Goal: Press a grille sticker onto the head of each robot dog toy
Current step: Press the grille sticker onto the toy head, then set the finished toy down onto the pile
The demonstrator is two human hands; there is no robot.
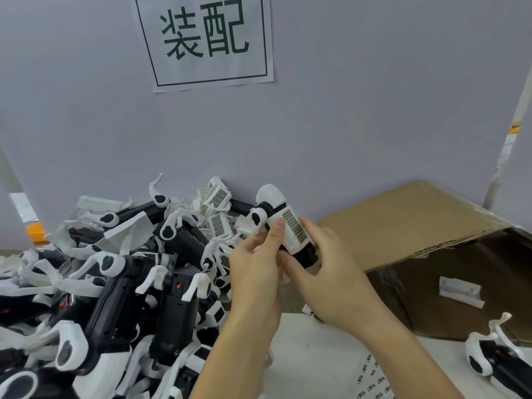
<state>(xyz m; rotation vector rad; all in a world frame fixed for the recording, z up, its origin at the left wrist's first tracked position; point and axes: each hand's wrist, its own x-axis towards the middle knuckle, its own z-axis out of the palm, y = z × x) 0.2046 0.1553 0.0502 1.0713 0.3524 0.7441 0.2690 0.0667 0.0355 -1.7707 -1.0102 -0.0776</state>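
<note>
Grey-brown bench (290,298), backed by a pale wall. A heap of black-and-white toy dogs (115,283) is piled across its left side. A white sheet (316,349) is laid at near centre, with a sticker sheet (374,381) on it. An open cardboard box (417,226) sits at right, one more dog (495,358) before it.

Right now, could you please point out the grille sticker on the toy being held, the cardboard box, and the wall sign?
grille sticker (294,229): head view, middle of its striped face.
cardboard box (403,223): head view, bare top flap.
wall sign (204,38): head view, centre of the printed paper.
</note>
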